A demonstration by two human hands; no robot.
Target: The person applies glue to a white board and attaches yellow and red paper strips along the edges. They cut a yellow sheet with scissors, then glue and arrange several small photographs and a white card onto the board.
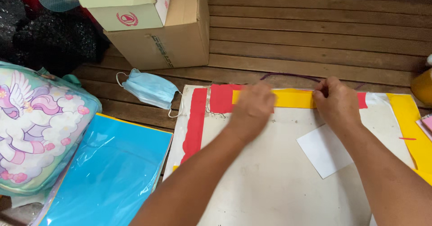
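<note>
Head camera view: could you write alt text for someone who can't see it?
Two hands, left hand and right hand, press a yellow paper strip along the top edge of a white board trimmed in red on a wooden floor. A blue face mask, cardboard box and blue sheet lie to the left.

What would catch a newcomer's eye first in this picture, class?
Both hands, left and right, press a yellow strip along the top edge of a white board with a red border. At left lie a bright blue sheet and a unicorn bag, with a face mask above.
</note>
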